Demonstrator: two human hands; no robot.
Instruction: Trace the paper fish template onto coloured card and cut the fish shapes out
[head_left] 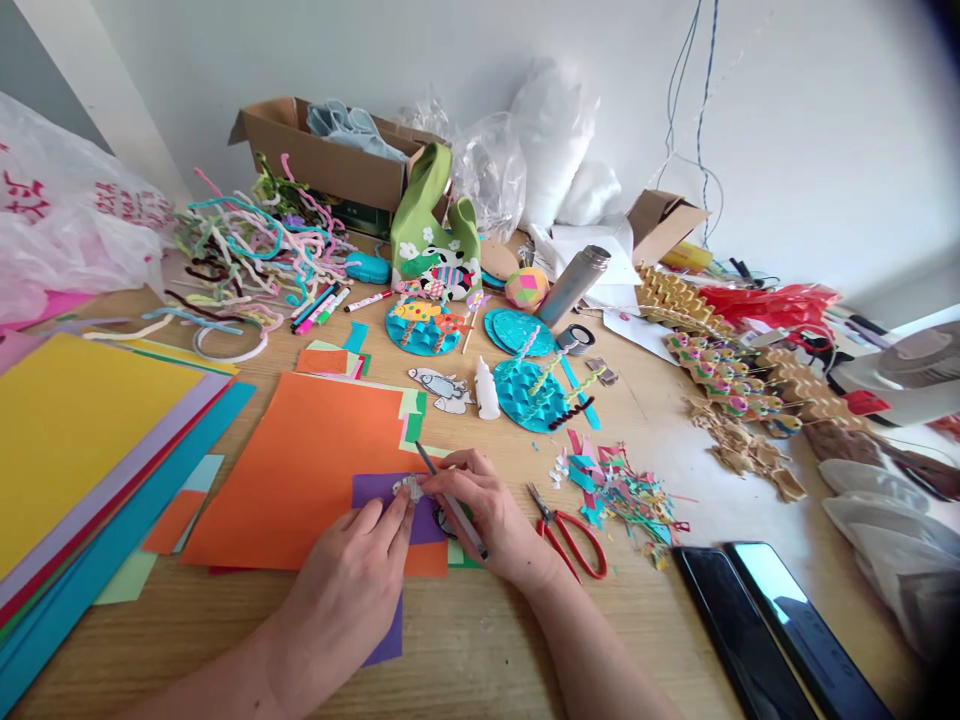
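My left hand has its fingers bent together on a small grey-patterned paper fish cutout, over purple paper. Against the cutout's right end rest the fingertips of my right hand, which also holds a slim grey pen slanted across the fingers. Part of a dark-outlined drawing shows under the right hand. Beneath the purple piece lies a large orange sheet. Red-handled scissors lie partly spread to the right. Beyond the hands are fish cutouts and a white cutout.
Coloured paper sheets are stacked at left. Paper scraps and two phones lie at right. Behind are blue painted discs, markers, pipe cleaners, a metal flask and a cardboard box.
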